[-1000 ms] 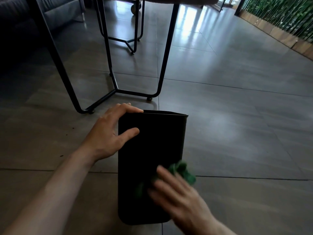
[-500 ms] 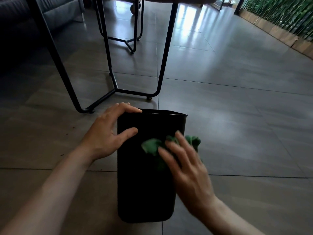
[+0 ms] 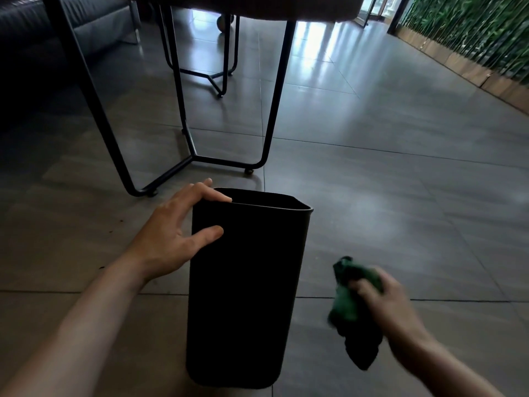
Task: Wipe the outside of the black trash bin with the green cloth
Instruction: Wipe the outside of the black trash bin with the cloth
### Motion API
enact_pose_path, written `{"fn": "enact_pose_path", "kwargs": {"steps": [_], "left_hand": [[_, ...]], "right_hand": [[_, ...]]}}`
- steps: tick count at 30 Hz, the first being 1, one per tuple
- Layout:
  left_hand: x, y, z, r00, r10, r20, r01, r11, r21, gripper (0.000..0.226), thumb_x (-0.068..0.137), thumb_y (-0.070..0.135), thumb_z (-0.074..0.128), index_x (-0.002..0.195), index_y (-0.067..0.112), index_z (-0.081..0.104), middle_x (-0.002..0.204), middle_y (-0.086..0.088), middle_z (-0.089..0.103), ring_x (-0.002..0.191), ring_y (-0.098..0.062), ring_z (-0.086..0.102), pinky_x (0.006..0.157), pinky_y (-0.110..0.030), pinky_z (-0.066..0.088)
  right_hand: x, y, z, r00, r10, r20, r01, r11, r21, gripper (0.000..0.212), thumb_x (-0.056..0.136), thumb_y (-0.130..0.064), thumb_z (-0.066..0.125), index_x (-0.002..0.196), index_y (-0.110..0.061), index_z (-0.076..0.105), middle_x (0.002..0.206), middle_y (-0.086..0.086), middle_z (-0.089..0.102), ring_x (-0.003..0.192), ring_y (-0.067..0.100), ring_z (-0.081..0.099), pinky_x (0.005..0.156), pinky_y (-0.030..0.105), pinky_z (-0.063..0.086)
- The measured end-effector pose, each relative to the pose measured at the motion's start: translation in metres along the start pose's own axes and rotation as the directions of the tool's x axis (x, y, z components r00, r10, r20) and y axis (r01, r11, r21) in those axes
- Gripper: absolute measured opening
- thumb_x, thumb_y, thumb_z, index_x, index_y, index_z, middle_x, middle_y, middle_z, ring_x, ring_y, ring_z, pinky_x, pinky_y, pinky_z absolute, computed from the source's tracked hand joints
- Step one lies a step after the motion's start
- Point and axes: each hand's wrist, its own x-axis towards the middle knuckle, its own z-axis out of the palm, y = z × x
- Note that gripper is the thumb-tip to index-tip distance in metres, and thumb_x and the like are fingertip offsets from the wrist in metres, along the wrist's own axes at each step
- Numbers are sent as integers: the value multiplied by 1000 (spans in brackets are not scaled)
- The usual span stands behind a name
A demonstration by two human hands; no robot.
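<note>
The black trash bin (image 3: 246,290) stands upright on the floor in the lower middle of the head view. My left hand (image 3: 171,233) grips its upper left corner, fingers over the rim and thumb pressed on the near face. My right hand (image 3: 383,305) is off to the right of the bin, clear of it, and clutches the bunched green cloth (image 3: 350,305). The cloth hangs down from the fingers and touches nothing; hand and cloth are blurred.
A table with black metal legs (image 3: 189,156) stands just behind the bin, a second leg frame farther back. A dark sofa (image 3: 43,32) fills the upper left. A green plant wall with a wooden base (image 3: 472,44) runs along the right. Grey floor tiles (image 3: 400,196) stretch to the right.
My right hand wiped the cloth up the bin's near face, then swung off to the right, away from the bin. The left hand kept its hold on the rim.
</note>
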Motion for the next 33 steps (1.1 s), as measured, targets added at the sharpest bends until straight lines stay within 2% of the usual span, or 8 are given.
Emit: {"fn": "enact_pose_path", "kwargs": {"steps": [2, 4, 10, 15, 20, 27, 30, 33], "left_hand": [[-3, -1, -3, 1000, -14, 20, 14, 999, -32, 45, 84, 13, 78, 112, 44, 63, 146, 27, 48, 144, 9, 33, 122, -39, 29], [-5, -3, -6, 999, 9, 43, -6, 997, -71, 40, 84, 8, 78, 111, 34, 64, 140, 27, 56, 146, 7, 31, 124, -43, 25], [-18, -4, -19, 990, 38, 135, -13, 984, -177, 37, 79, 1, 75, 102, 29, 64, 145, 15, 57, 151, 2, 26, 125, -48, 18], [-30, -7, -33, 994, 1, 110, 15, 989, -149, 38, 72, 5, 72, 101, 30, 65, 151, 18, 51, 149, 2, 29, 125, -43, 19], [-40, -13, -45, 994, -106, -4, 104, 988, -115, 50, 81, -14, 70, 103, 30, 67, 148, 22, 50, 142, 3, 41, 120, -38, 28], [-40, -9, -42, 959, -276, -59, 268, 957, -109, 43, 104, 27, 48, 135, 57, 48, 143, 16, 51, 118, 6, 59, 94, -26, 48], [-36, -13, -39, 930, -355, -94, 345, 932, -113, 47, 100, 48, 42, 143, 62, 31, 139, 10, 51, 125, -9, 54, 106, -41, 45], [-31, -23, -34, 864, -483, -139, 469, 875, -123, 45, 96, 67, 36, 138, 51, 34, 135, 1, 60, 121, -24, 59, 105, -56, 47]], "right_hand": [[20, -17, -14, 973, 227, 33, -228, 936, 269, 18, 103, -16, 53, 98, -6, 67, 85, 22, 73, 66, 31, 69, 62, 37, 58], [38, -35, -21, 955, 269, 126, -297, 861, 412, 27, 100, -32, 59, 94, -7, 67, 80, 18, 69, 63, 30, 68, 59, 34, 56], [76, -63, 3, 965, 247, 84, -258, 949, 180, 35, 84, -27, 86, 109, -9, 71, 86, 17, 78, 60, 27, 75, 46, 31, 57], [96, -69, 18, 968, 220, 119, -235, 964, 127, 13, 96, -13, 69, 110, -11, 68, 99, 21, 75, 72, 34, 73, 53, 39, 61], [98, -62, 23, 940, 227, 256, -244, 969, 34, 12, 99, -16, 64, 100, -6, 72, 72, 13, 78, 60, 29, 76, 50, 35, 60], [92, -55, 31, 852, 244, 463, -298, 953, 47, 35, 85, -41, 84, 101, -10, 81, 101, 20, 79, 84, 33, 78, 64, 34, 62], [90, -54, 36, 846, 250, 471, -338, 935, 110, 35, 83, -33, 84, 105, -7, 79, 97, 18, 79, 78, 30, 78, 61, 33, 61], [86, -54, 41, 836, 246, 491, -365, 917, 162, 29, 84, -26, 80, 104, -4, 76, 91, 18, 77, 73, 29, 76, 59, 33, 61]]}}
